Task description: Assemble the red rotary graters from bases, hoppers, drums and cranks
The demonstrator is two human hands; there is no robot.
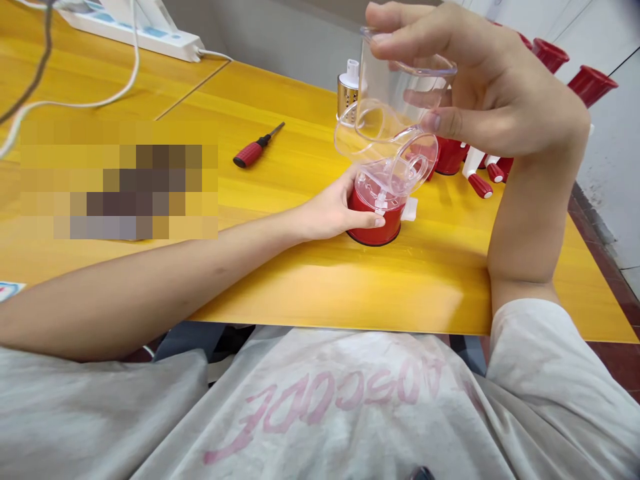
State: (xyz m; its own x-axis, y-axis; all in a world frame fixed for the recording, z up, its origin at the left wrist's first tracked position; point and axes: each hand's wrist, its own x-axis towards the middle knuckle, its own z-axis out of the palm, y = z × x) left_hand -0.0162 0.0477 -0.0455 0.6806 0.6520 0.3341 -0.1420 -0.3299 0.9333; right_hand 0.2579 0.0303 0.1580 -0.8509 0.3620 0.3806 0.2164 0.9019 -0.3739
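Observation:
My left hand (333, 210) is wrapped around a round red base (376, 223) that stands on the yellow table (310, 280). A clear plastic housing (387, 137) sits on top of that base, with a tall open chute at its upper end. My right hand (475, 87) grips the chute's rim from above, fingers curled over its edge and thumb pressed on its side. A small white tab (409, 209) sticks out of the base on the right.
A red-handled screwdriver (256, 148) lies on the table to the left. Behind the housing stands a metal drum with a white cap (348, 93). Several red and white parts (480, 175) lie at the right, red cups (590, 83) beyond. A white power strip (135, 30) with cables sits far left.

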